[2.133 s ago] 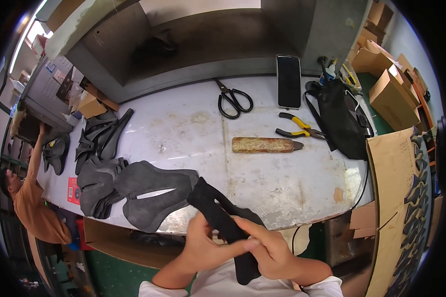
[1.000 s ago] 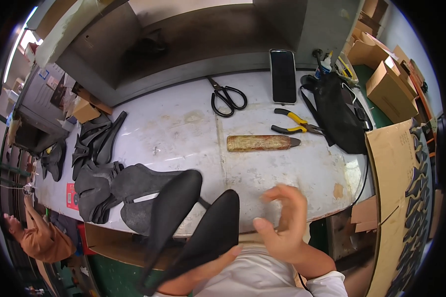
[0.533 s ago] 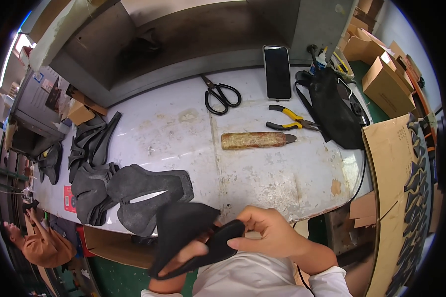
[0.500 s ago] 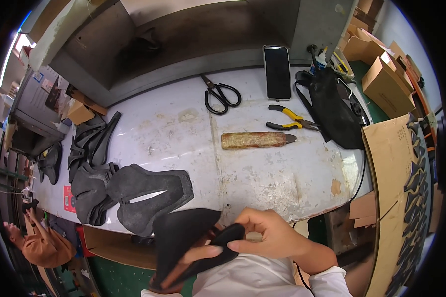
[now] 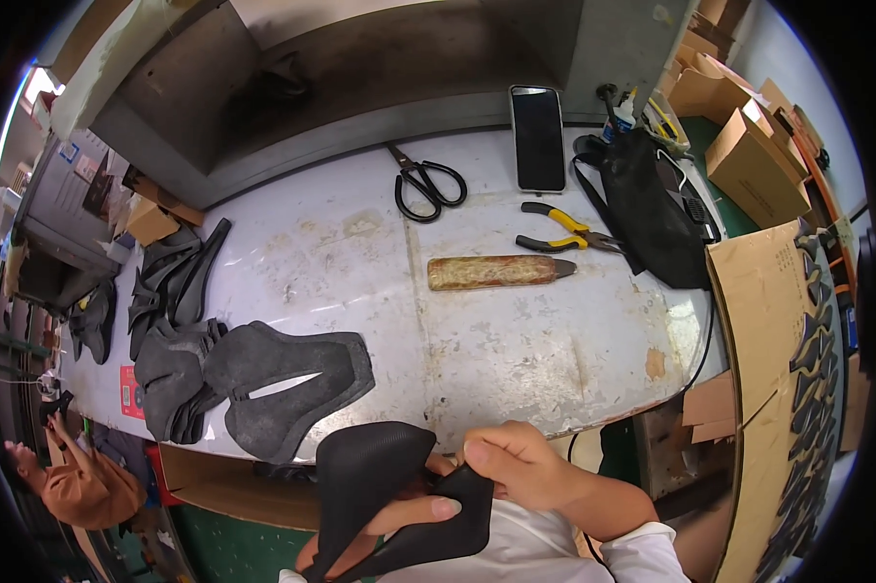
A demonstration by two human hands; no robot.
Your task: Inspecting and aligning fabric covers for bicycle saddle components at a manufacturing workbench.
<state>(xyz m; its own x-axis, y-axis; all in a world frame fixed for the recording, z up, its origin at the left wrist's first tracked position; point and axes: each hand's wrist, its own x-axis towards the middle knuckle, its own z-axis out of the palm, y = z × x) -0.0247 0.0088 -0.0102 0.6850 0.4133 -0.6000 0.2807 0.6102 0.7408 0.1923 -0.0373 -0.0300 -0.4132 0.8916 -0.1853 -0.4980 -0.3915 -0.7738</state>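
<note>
While the worn white tabletop [image 5: 516, 340] carries most of the clutter, a black bag [image 5: 652, 214] sits at its right edge and grey shaped leather pieces [image 5: 263, 374] lie stacked toward its left front corner. Just off the front edge, both hands hold a black moulded piece [image 5: 380, 486]: the right hand [image 5: 521, 464] pinches its upper corner between thumb and fingers, and the left hand [image 5: 399, 520] grips it from below, thumb across its face. Scissors [image 5: 423, 183], a phone [image 5: 538, 136] and yellow pliers [image 5: 559, 228] lie near the back edge.

Black leather piece [image 5: 380, 476] showing a fine grain, yellow-handled pliers [image 5: 561, 229], black scissors [image 5: 423, 185] and a mottled tan file [image 5: 496, 271] lying on the worn whitish table [image 5: 516, 340].
</note>
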